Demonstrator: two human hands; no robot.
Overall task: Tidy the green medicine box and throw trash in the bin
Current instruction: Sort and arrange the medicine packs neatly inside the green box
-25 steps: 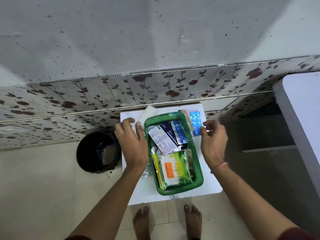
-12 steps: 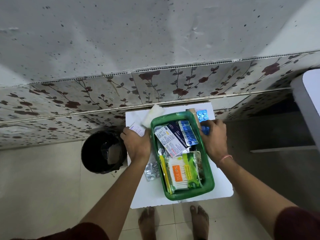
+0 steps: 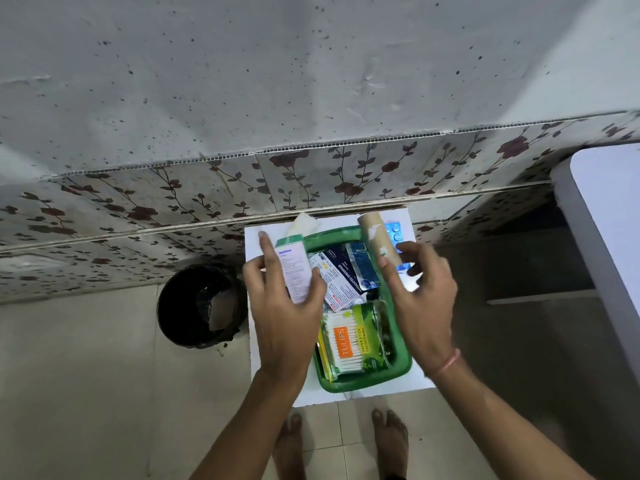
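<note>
Your left hand [image 3: 284,306] pinches a small white carton [image 3: 294,271] and your right hand [image 3: 424,299] grips a cardboard tube [image 3: 379,242], both above the green box [image 3: 398,370] on the white table [image 3: 256,341], with the black bin [image 3: 197,306] just left.

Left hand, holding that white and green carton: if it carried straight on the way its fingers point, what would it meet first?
Probably the white tissue packet at the table's far edge, just beyond the left hand and its carton; height is unclear, so it might pass above.
</note>
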